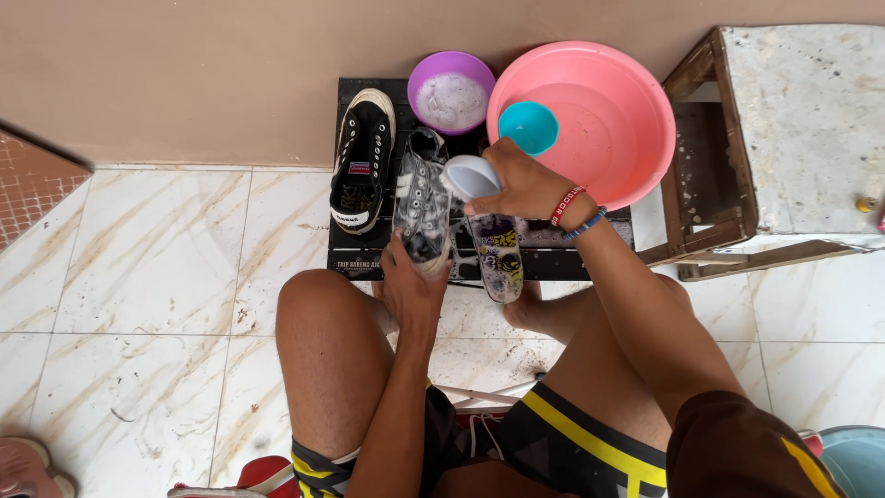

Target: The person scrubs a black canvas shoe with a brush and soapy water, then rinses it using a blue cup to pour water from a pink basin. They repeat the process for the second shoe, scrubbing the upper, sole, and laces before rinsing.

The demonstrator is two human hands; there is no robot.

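A wet, soapy sneaker (422,205), likely slippery and soft, is gripped at its heel by the left hand (412,288); a brush (468,176) at three o'clock is clasped in the right hand (523,184).

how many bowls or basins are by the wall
3 clearly: a purple plastic bowl of suds behind the shoes, a big pink plastic basin right of it, a small teal bowl inside that.

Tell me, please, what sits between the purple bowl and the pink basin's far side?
In the head view, a small teal bowl sits inside the pink basin, near its left rim, beside the purple bowl.
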